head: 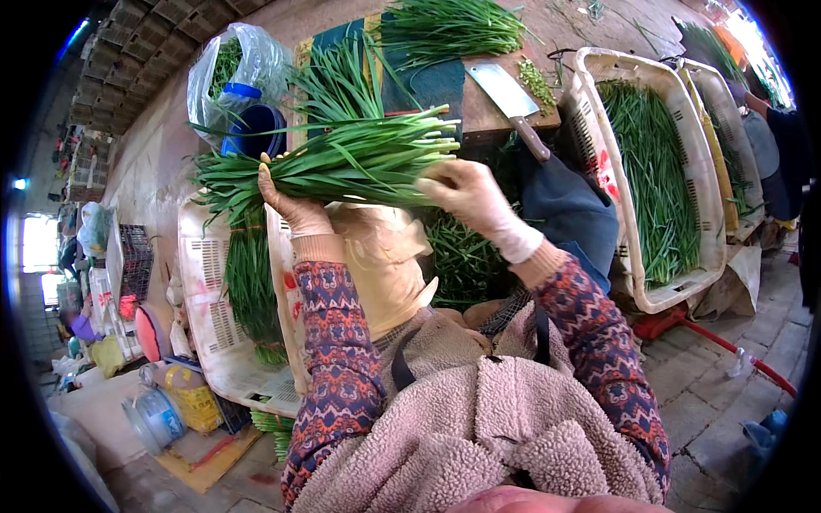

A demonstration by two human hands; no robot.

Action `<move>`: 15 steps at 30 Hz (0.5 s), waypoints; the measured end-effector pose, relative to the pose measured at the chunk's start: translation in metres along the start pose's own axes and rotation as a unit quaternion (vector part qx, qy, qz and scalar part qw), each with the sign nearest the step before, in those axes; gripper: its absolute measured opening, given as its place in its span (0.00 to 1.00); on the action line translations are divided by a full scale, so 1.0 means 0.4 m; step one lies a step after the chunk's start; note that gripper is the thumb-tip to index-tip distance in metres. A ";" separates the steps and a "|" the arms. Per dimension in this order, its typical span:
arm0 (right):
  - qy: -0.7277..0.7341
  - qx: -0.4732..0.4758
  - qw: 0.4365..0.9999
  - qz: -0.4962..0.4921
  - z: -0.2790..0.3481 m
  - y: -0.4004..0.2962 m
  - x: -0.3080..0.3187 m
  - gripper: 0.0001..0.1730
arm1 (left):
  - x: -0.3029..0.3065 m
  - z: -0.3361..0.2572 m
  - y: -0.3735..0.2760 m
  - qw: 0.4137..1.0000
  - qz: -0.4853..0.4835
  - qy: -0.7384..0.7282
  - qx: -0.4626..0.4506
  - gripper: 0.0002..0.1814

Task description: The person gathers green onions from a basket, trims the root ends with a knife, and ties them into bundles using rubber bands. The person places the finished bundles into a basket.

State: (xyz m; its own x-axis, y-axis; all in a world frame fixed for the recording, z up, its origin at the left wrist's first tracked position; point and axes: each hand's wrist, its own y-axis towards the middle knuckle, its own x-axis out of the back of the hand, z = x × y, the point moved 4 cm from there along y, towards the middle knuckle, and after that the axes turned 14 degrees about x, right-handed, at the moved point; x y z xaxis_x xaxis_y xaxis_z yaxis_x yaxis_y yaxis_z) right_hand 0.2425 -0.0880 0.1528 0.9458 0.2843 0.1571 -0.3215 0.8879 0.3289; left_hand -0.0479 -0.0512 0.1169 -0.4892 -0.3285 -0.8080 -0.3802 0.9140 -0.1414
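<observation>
My left hand [292,204], in a thin glove, holds a bunch of garlic chives [365,157] from below near the leafy end, its thumb up in front. The pale cut ends point to the right. My right hand [465,192], also gloved, is beside the stem end with curled fingers; whether it pinches a stem cannot be told. Beyond the bunch, more chives lie on a board with a dark green cloth [423,86]. A cleaver [507,96] rests at the board's right edge, its wooden handle towards me, near chopped stem bits [536,82].
A white plastic crate [192,256] with tied chives stands at left; another crate [641,298] full of chives stands at right. A blue container [256,125] and plastic bag [269,54] are at upper left. Another person [779,160] is at far right. A red handle [737,349] crosses the floor.
</observation>
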 end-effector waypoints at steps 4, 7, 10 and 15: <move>-0.095 -0.160 0.982 0.007 -0.199 -0.195 0.227 0.14 | 0.021 -0.025 -0.008 1.000 -0.013 0.013 -0.021 0.20; -0.532 -0.191 0.793 0.228 -0.244 -0.277 0.318 0.17 | 0.033 -0.033 -0.004 0.999 -0.019 0.025 -0.016 0.20; -0.173 -0.090 0.977 -0.083 -0.180 -0.175 0.224 0.25 | 0.024 -0.017 -0.013 0.998 -0.046 0.035 -0.006 0.20; 0.100 -0.105 0.987 -0.075 -0.124 0.019 0.075 0.22 | 0.016 0.018 0.009 0.999 -0.006 0.026 0.030 0.17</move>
State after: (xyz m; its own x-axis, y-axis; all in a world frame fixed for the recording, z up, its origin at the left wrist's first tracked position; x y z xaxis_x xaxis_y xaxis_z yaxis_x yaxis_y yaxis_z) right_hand 0.2705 -0.0546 0.1138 0.9790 0.1906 -0.0716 -0.1802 0.9748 0.1313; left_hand -0.0468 -0.0483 0.1073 -0.5261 -0.3493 -0.7754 -0.3382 0.9225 -0.1861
